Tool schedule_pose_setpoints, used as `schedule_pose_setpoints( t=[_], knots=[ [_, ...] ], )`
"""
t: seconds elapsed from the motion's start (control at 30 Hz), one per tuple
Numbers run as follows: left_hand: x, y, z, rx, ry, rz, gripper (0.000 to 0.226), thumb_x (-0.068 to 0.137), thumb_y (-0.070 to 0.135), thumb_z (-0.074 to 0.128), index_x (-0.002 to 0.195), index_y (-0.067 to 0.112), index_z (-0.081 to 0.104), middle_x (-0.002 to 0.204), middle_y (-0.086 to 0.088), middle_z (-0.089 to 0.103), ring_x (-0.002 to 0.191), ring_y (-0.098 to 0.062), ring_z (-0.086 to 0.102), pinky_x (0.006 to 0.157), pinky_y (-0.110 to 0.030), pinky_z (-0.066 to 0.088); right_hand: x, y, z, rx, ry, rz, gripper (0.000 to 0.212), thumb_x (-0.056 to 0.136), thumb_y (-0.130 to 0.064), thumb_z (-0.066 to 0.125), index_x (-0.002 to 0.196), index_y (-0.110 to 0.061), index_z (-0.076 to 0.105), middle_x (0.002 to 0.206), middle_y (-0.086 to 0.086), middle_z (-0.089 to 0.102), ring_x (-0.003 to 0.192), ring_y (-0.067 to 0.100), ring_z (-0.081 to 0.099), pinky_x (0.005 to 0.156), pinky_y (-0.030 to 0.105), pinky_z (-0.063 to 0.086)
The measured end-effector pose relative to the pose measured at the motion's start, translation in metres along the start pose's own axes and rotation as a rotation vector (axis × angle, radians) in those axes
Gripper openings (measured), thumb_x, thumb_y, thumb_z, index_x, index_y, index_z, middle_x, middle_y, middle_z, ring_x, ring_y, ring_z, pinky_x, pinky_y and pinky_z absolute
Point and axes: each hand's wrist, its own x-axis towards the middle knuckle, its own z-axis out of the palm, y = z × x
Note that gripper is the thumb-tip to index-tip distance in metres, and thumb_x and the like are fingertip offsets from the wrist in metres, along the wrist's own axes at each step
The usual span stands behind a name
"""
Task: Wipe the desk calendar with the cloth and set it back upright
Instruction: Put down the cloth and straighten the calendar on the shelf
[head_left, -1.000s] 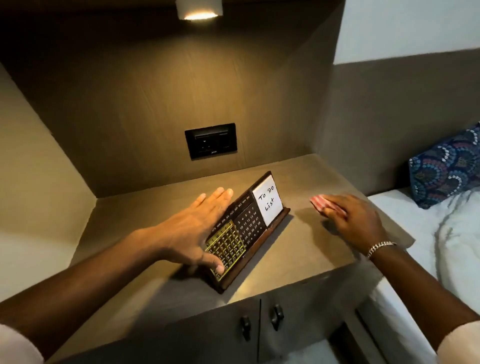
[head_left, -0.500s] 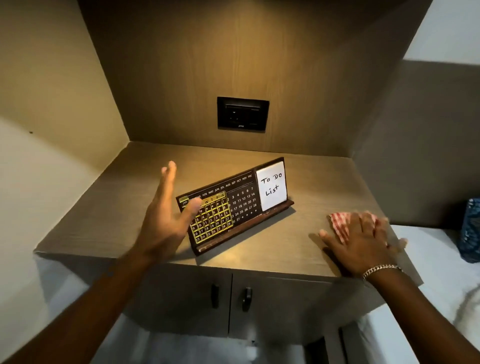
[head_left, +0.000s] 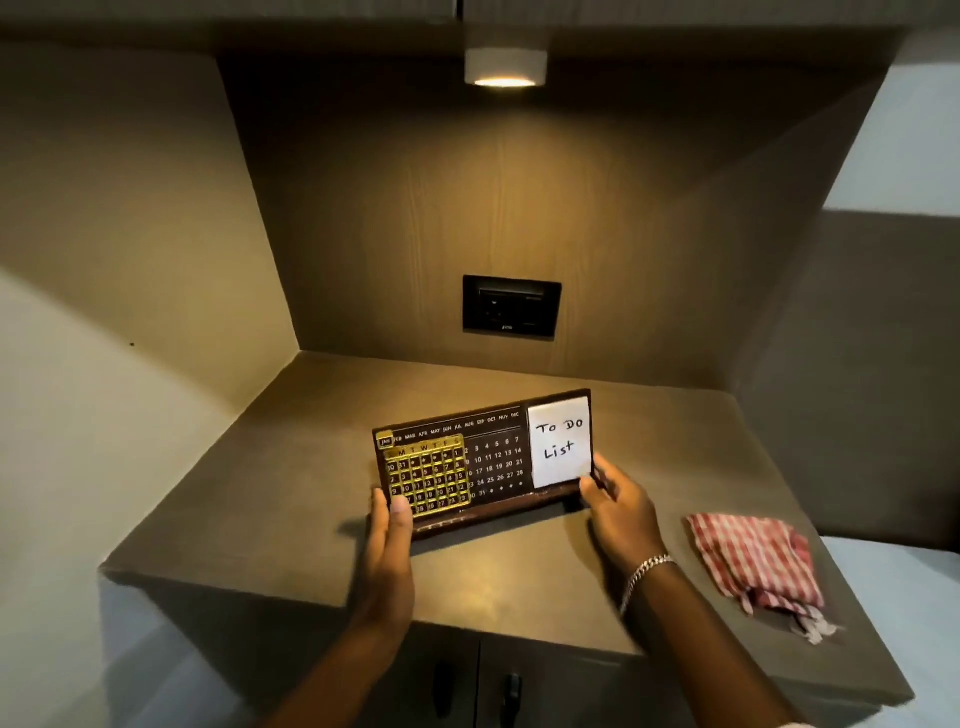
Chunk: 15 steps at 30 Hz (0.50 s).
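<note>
A dark wooden desk calendar (head_left: 488, 457) with a gold date frame and a white "To Do List" note stands nearly upright in the middle of the brown tabletop (head_left: 291, 467). My left hand (head_left: 389, 535) grips its left end, thumb on the front face. At the calendar's lower right corner my right hand (head_left: 618, 514) holds the other end; a metal bracelet circles that wrist. The red-and-white checked cloth (head_left: 753, 558) lies crumpled on the tabletop to the right, apart from both hands.
A black wall socket (head_left: 511, 309) sits on the back panel above the calendar. A lit spot lamp (head_left: 504, 65) hangs overhead. Side walls close the alcove left and right. Two cabinet door handles (head_left: 478, 688) show below the front edge.
My right hand let go of the cloth and moved left onto the calendar's right end. My left hand closed on the left end. The calendar now stands squarer to me.
</note>
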Motion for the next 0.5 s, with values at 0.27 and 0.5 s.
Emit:
schedule_pose_setpoints(
  t=[0.27,0.5],
  knots=[
    [0.147,0.023,-0.009,-0.026,-0.162,-0.019,0.094,0.068,0.088,0.035,0.143,0.032,0.041,0.142,0.000,0.054,0.133,-0.019,0.046,0.116,-0.048,0.027,0.061,-0.023,0.028,0.041,0.029,0.043,0.066,0.086,0.014,0.047,0.147,-0.011,0.036,0.148,0.010,0.046,0.132,0.022,0.046,0.108,0.030,0.036],
    [0.205,0.034,-0.003,0.044,-0.230,-0.006,0.093,0.069,0.085,0.038,0.143,0.029,0.042,0.142,-0.003,0.054,0.134,-0.024,0.046,0.115,-0.053,0.029,0.082,-0.033,0.043,0.094,0.126,0.050,0.071,0.085,0.011,0.049,0.148,-0.020,0.036,0.152,0.007,0.041,0.134,0.023,0.045,0.087,0.031,0.054]
  ],
)
